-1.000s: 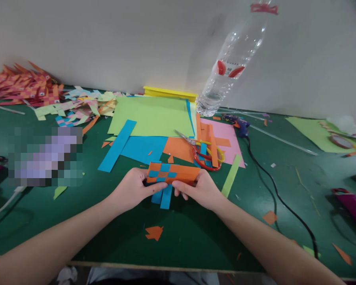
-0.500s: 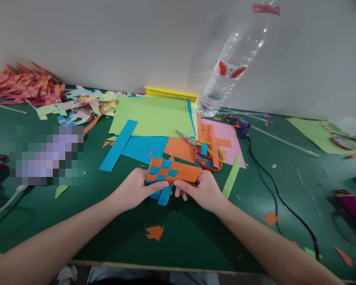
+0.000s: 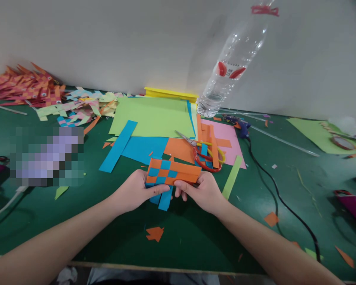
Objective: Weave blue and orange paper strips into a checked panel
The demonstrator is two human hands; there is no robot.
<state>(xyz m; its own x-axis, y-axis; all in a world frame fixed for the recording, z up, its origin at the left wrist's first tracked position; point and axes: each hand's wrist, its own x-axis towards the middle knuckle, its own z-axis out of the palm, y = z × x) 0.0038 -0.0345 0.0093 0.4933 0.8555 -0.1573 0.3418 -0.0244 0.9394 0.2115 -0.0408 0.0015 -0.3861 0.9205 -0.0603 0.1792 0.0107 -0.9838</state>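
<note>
Between my hands is a piece of woven paper strips point(image 3: 163, 173), checkered orange and blue on its left part. Orange strips run out to the right, and loose blue ends hang below. My left hand point(image 3: 138, 191) pinches its left side, thumb along the lower edge. At the right, my right hand point(image 3: 203, 191) grips the orange strips, its thumb on the front; some of its fingers are hidden behind the paper. Just beyond lie scissors point(image 3: 197, 152) with red and yellow handles, among orange and blue strips. A loose blue strip point(image 3: 118, 146) lies to the left.
Stacked green paper sheets point(image 3: 151, 116) lie at the back, beside a tilted clear plastic bottle point(image 3: 225, 71). A glue gun point(image 3: 240, 126) trails its black cord point(image 3: 273, 184) at the right. Woven paper pieces point(image 3: 26, 87) are heaped at the back left. Orange scraps point(image 3: 155, 234) dot the green table point(image 3: 195, 245).
The loose blue ends under the weave hang slightly lower, and more of the lower checkered row shows. My left thumb has shifted slightly; both hands keep their hold.
</note>
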